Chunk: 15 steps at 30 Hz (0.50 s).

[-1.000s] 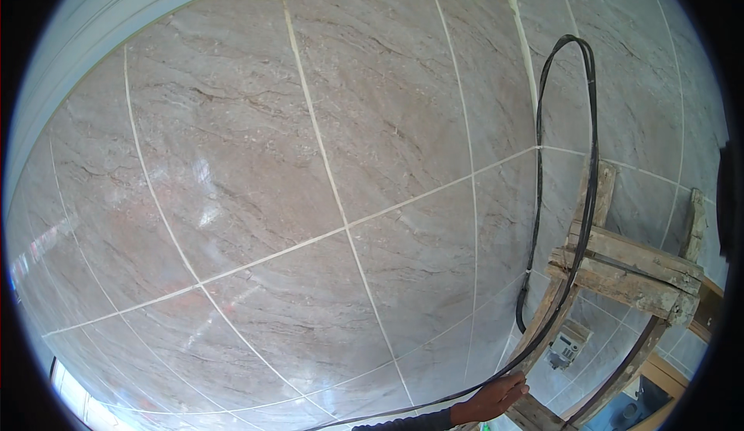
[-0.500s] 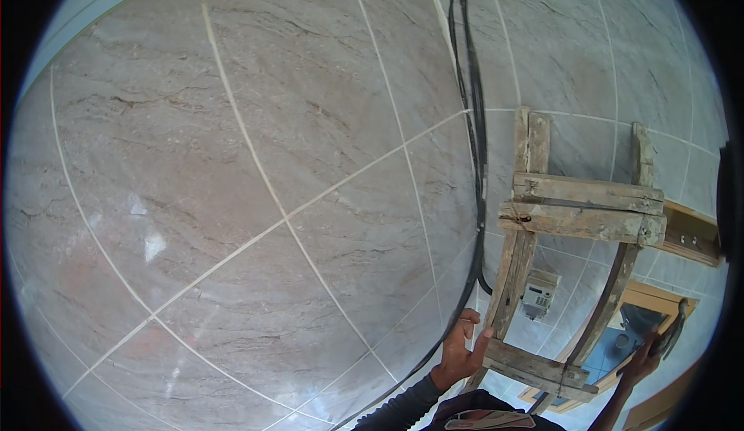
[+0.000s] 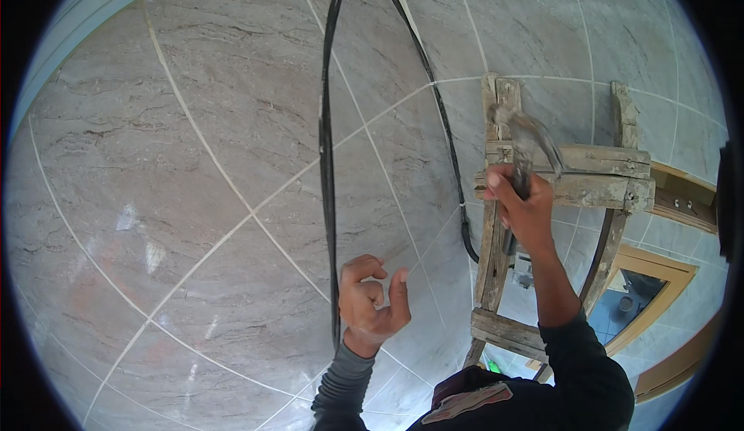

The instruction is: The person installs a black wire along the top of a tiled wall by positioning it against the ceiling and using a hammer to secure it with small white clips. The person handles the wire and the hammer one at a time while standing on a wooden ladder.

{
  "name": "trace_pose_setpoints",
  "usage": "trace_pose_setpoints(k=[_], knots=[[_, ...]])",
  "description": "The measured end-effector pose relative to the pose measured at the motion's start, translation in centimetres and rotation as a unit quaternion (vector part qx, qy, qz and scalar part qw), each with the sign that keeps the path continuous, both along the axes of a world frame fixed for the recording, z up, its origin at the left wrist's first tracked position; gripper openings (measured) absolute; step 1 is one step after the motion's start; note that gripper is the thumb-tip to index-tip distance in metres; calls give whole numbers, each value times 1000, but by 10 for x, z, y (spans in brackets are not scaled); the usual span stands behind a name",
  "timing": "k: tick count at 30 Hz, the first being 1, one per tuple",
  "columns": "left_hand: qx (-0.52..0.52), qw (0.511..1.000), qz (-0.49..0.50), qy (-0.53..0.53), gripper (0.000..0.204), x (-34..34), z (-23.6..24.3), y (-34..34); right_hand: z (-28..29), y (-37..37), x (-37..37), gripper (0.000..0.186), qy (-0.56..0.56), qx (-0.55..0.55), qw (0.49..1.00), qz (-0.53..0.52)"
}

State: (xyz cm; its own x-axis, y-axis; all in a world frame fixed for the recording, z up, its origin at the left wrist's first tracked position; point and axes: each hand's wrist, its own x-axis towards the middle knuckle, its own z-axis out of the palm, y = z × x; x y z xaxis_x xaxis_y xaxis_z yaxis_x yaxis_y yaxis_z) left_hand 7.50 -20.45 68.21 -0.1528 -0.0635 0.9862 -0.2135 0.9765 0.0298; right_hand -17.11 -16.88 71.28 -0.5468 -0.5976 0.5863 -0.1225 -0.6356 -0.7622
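My right hand [image 3: 523, 206] grips a metal claw hammer [image 3: 524, 148], its head blurred, in front of the top crosspiece of a rough wooden ladder-like frame [image 3: 601, 193]. My left hand [image 3: 373, 303] is raised beside a long black cable [image 3: 328, 175], fingers loosely curled and thumb apart, with nothing visible between them. The cable runs up past the top of the picture and comes down again along the corner, bending near the frame's left upright.
Marbled tiled walls [image 3: 209, 98] with pale grout meet in a corner behind the cable. A pale ceiling edge curves at upper left. At right are a small wooden recess [image 3: 682, 199], a wood-framed opening [image 3: 656, 284] and a grey device partly hidden behind my right arm.
My right hand has swung the hammer up and left from the lower right. My left hand has moved left and up, off the frame. The cable loop has spread wider, and the view has shifted.
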Motion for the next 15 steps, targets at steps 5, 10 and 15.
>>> trace_pose_setpoints(k=[5,10,15], knots=[[-271,894,351,-60,31,13,30,-15,38,-61,-9,30,-64,-15,995,75],[-167,883,431,-80,22,41,71,-28,67,-104,-12,33,-62,-28,993,93],[-179,905,383,32,15,44,107,-30,84,-140,-26,30,-70,-38,993,87]])
